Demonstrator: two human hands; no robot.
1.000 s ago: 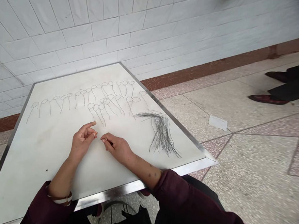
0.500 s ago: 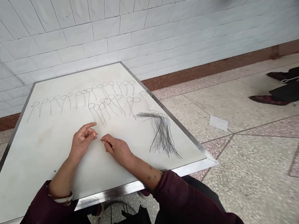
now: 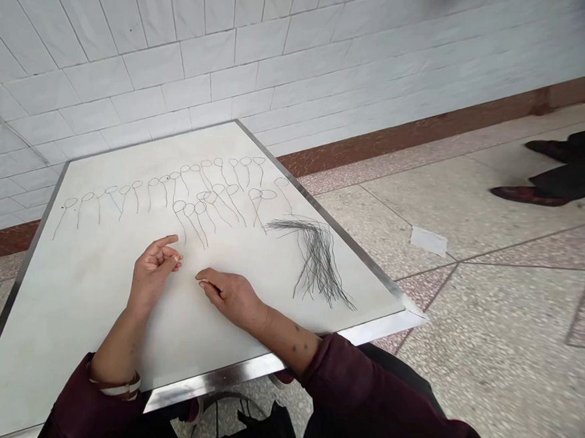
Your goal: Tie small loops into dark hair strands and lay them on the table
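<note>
Wire bundle [image 3: 318, 261] right of and beyond right hand [image 3: 234, 300], main length running near-far; left hand [image 3: 151, 274] farther. Fingertips bunched; cannot tell whether grasping anything.

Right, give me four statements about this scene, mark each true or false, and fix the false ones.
1. The loose bundle of thin dark wires lies on the white, metal-edged tabletop. True.
2. The bare left hand clasps the bare right hand. False: a gap separates them.
3. The looped thin dark wires point their loops toward the white tiled wall. True.
4. The flat white rectangular scrap lies on the tabletop. False: it lies on the speckled floor.
</note>
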